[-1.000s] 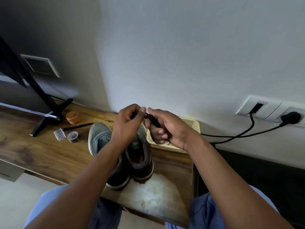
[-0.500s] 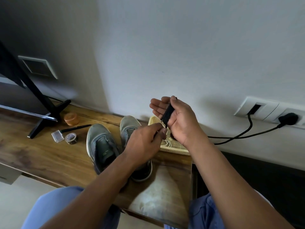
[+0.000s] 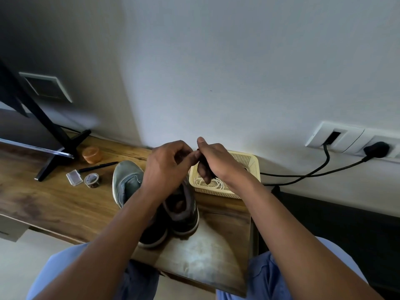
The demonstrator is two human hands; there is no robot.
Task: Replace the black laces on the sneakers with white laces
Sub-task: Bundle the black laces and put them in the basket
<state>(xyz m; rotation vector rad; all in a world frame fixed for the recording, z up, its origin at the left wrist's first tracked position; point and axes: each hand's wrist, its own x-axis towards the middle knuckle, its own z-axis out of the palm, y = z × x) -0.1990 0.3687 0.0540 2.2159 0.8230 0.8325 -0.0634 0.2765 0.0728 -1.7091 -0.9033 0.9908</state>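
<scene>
Hands meet just above the pair of grey-green low sneakers with white soles (image 3: 129, 187), which stand side by side on the worn brown wooden desk (image 3: 43, 198), toes toward the wall. The right hand (image 3: 218, 163) has its fingers curled round a bundled black shoelace (image 3: 204, 167), thumb raised; the left hand (image 3: 166, 167) pinches at the top of that bundle with fingertips drawn together. Whether a loose end lies between those fingertips cannot be told. Neither sneaker shows any lacing across its visible part, so both black laces seem already out, and the step in hand looks like winding the removed lace into a tidy coil.

To do it well, keep the right-hand grip firm so the loops do not spring apart, and feed each turn with the left under light, even tension. Tuck the end under the last turn before letting go.

Just right of the sneakers sits a cream perforated plastic basket (image 3: 249, 161), and the coiled white laces (image 3: 213, 182) lie inside it. Set the black bundle down away from them, so the two do not tangle.
</scene>
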